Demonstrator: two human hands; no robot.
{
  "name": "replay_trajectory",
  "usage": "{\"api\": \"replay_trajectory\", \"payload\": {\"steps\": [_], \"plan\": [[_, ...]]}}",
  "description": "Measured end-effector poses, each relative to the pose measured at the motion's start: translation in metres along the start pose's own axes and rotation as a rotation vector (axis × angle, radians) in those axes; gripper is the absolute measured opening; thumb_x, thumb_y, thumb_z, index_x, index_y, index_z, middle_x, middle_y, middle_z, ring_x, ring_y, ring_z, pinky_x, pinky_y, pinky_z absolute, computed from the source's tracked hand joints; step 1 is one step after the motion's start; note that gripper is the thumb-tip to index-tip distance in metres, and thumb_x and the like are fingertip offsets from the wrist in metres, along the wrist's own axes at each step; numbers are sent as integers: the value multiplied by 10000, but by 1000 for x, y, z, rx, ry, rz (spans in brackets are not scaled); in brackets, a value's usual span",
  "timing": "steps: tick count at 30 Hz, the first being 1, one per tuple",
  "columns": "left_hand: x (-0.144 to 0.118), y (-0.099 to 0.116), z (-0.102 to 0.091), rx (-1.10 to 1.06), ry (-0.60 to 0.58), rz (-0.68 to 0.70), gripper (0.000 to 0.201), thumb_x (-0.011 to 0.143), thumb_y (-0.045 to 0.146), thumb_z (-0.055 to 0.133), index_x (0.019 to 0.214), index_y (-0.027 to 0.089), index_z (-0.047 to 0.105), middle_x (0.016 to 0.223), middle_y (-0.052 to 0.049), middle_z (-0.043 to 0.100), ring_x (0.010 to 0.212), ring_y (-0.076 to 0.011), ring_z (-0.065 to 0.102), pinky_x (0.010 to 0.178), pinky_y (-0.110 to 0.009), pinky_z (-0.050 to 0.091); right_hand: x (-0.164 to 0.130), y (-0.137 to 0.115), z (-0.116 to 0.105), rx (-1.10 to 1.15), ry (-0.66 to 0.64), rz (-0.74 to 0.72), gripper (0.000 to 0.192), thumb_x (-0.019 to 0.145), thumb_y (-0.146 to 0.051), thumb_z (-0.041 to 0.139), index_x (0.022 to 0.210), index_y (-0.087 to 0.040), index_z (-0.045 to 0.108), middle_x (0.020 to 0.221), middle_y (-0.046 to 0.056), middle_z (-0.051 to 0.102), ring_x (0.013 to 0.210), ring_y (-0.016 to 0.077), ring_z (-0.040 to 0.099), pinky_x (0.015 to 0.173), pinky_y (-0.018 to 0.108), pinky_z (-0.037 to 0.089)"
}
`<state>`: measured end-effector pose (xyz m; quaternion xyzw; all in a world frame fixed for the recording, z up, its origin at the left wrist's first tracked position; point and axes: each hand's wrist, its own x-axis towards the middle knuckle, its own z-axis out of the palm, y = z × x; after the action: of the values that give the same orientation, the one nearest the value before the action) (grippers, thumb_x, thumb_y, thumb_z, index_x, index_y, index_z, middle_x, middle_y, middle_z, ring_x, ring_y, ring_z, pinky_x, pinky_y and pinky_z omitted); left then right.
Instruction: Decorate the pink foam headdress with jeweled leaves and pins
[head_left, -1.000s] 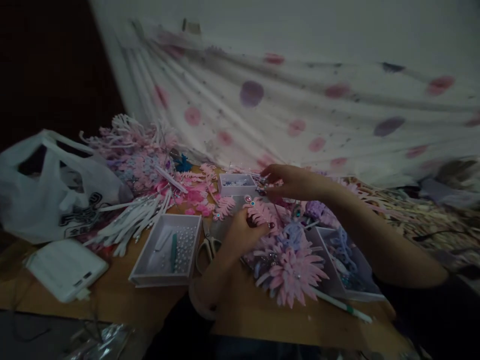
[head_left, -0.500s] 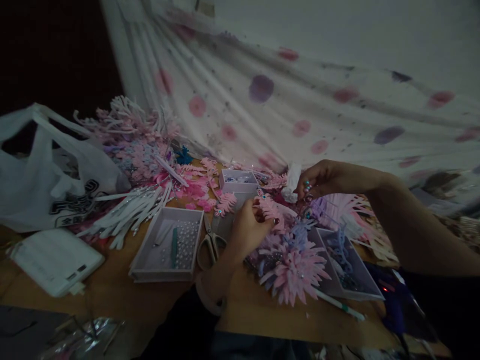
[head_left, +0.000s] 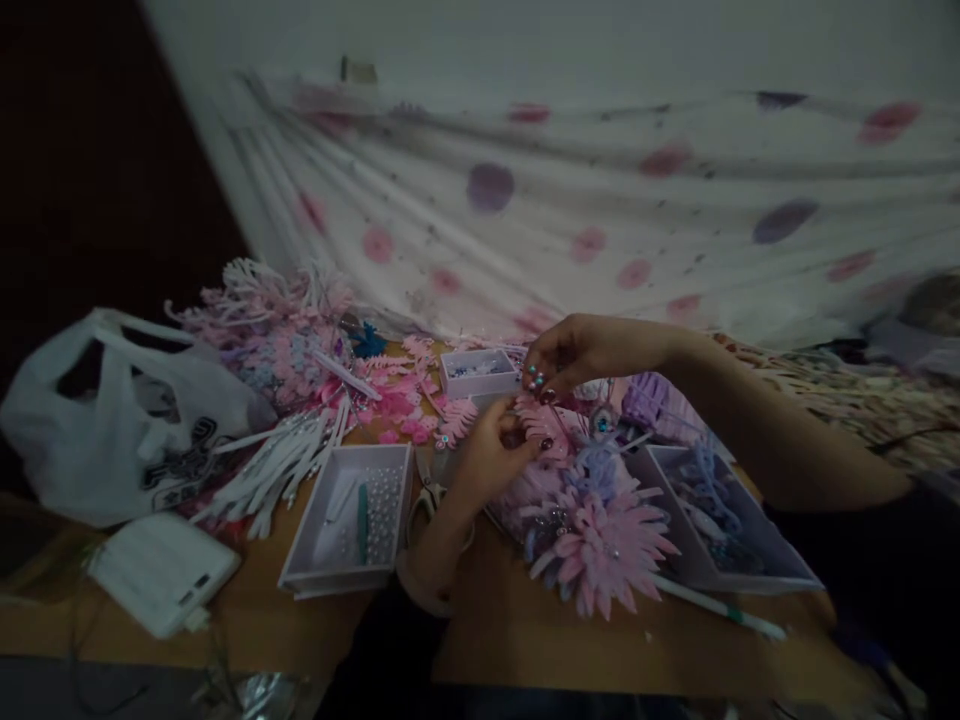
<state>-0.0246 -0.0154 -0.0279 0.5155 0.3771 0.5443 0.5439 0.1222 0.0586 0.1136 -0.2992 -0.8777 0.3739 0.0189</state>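
Note:
My left hand (head_left: pixel 489 458) is closed around a pink leaf-shaped chenille piece (head_left: pixel 546 422), gripping it near its left edge. My right hand (head_left: pixel 581 350) hovers just above that piece, thumb and fingers pinched together close to its upper end. Whatever sits in that pinch is too small and dark to make out. Below both hands lies a pink chenille flower (head_left: pixel 606 552) with many pointed petals. Light-blue chenille (head_left: pixel 596 468) stands between the flower and the leaf piece. Scissors (head_left: pixel 429 492) lie partly hidden behind my left wrist.
An open box of pearl beads (head_left: pixel 300 560) stands left of my forearm. A small white box (head_left: pixel 480 383) is at the back, another box (head_left: pixel 772 578) at right. A plastic bag (head_left: pixel 112 430), a white device (head_left: pixel 161 575), white chenille strips (head_left: pixel 289 460) and a pen (head_left: pixel 720 603) lie around.
My right hand has moved left from the white crumpled thing to the top of the leaf piece. My left hand keeps its hold. The view has shifted and levelled.

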Motion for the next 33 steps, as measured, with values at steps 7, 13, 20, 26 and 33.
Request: {"api": "replay_trajectory", "payload": {"steps": [7,13,20,26,33], "plan": [[-1,-3,-1,15,19,15,454,645,137,728,1058,178,542,824,-1,668,805,-157,648,762,-263,486,9,7,0,-93,133,-66,247,763,-222,688,999,-151,672,829,9,700,731,141,636,662,234,475],[0,-6,0,-17,34,66,515,632,181,729,1094,186,503,883,3,609,827,-130,610,810,-250,480,-5,17,-5,-145,295,-89,220,828,-233,617,1024,-139,649,998,53,690,881,159,641,769,254,493],[11,4,-9,176,108,205,592,759,239,659,1316,185,466,1186,-104,626,1091,-186,615,922,-286,473,-11,27,-8,-285,265,-26,202,840,-271,625,973,-141,704,912,48,697,794,178,622,724,275,454],[27,21,-8,330,140,298,225,834,265,608,1027,171,674,1109,-95,697,1046,-201,628,873,-297,476,-8,20,-5,-345,158,29,182,803,-208,619,926,-135,732,867,32,698,792,169,607,727,251,417],[26,28,2,405,233,329,153,806,272,634,866,140,683,882,-79,700,864,-192,633,817,-318,473,-10,14,-1,-360,82,65,142,761,-220,624,817,-145,731,734,16,664,715,170,575,682,265,398]]}}
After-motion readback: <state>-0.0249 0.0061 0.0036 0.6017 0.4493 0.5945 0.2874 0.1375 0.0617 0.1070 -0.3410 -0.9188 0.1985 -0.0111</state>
